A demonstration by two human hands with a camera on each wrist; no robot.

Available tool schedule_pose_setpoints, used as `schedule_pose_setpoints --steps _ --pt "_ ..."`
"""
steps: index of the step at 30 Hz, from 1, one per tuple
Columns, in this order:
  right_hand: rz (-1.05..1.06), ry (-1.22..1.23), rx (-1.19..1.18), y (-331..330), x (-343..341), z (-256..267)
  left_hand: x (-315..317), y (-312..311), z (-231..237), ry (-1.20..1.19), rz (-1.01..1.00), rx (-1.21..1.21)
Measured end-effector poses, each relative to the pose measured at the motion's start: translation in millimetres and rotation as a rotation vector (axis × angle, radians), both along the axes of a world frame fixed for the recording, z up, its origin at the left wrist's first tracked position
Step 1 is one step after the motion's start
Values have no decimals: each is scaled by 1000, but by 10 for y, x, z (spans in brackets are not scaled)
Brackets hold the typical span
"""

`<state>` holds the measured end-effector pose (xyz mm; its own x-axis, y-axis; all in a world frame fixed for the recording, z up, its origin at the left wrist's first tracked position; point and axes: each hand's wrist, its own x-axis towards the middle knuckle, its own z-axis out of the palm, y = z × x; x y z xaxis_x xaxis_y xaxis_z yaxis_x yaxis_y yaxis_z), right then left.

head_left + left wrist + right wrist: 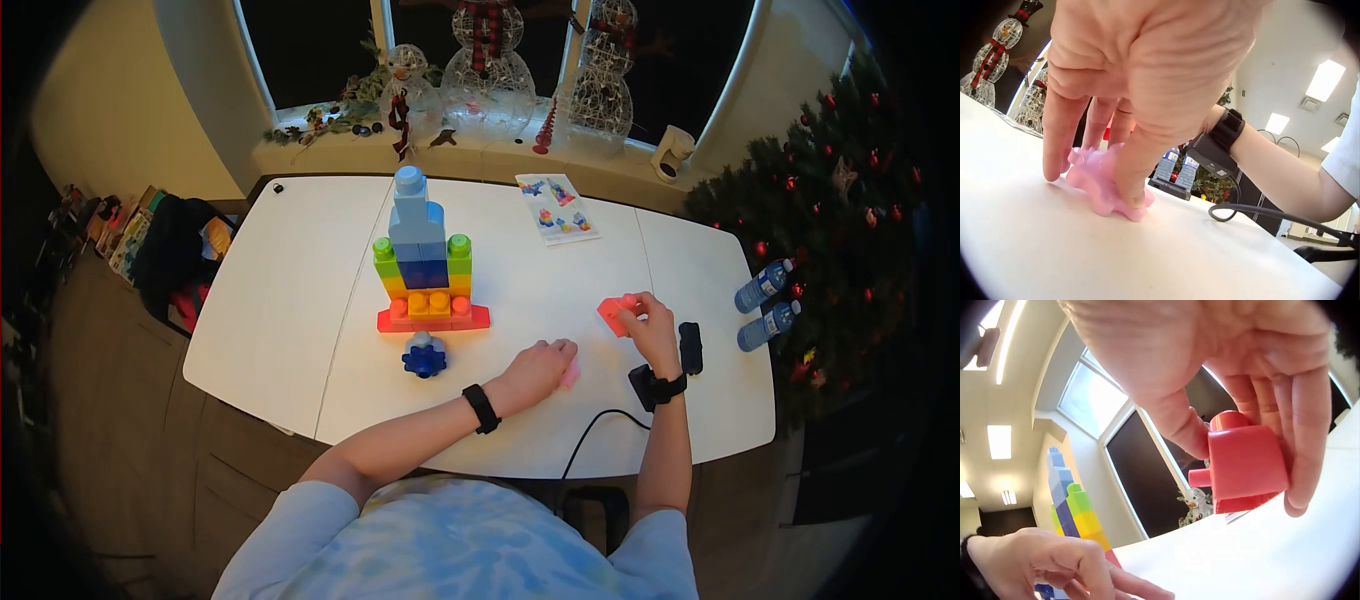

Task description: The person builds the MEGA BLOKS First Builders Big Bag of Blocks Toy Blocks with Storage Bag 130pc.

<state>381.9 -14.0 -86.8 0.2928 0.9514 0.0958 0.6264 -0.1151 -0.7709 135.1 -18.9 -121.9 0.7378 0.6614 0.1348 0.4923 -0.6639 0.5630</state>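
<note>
A pink gear-shaped piece [1100, 178] lies on the white table, pinched between the thumb and fingers of my left hand [535, 375]; in the head view that hand mostly covers it. My right hand [655, 335] grips a red block [1247, 462] with a stud on top and a small peg on its side, to the right of the pink piece. Left of both hands stands a tower of stacked blocks [424, 275], red at the base and light blue at the top. A dark blue gear piece [425, 360] sits just in front of the tower.
A printed sheet [558, 210] lies at the table's far side. Two water bottles [765, 327] are at the right edge. A black device [690, 348] lies beside my right wrist, and a black cable [590, 428] runs over the near edge.
</note>
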Motion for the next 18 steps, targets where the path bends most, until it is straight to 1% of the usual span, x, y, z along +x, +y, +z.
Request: schedule_pose_setpoints --steps 1,2,4,6,7,9,10,12,13,15,16,18 --pt "-9 -2 -5 -23 -1 -28 -17 -11 -3 -2 -9 -5" --pt "28 20 19 -38 -45 -65 -48 -16 -14 -34 -31 16" --pt "85 60 43 -118 -227 25 -127 -38 35 -71 -75 40" --pt "161 8 83 -219 -430 159 -283 -128 253 -218 -35 -42" --pt "198 99 123 -277 -536 198 -364 -158 289 -214 -56 -40" --pt "267 249 177 -437 -799 399 -529 -223 314 -464 57 32" --pt "315 234 224 -477 -877 390 -576 -212 334 -455 43 28" --pt "318 162 177 -496 -970 281 -653 -221 342 -385 158 -178" --pt "312 166 170 -493 -973 184 -679 -181 210 -318 145 -112" --pt "280 94 115 -433 -974 38 -657 -208 91 -278 161 -71" --pt "281 90 119 -426 -947 18 -641 -207 48 -241 180 -23" --pt "207 93 195 -445 -885 22 -604 -185 78 -220 168 4"
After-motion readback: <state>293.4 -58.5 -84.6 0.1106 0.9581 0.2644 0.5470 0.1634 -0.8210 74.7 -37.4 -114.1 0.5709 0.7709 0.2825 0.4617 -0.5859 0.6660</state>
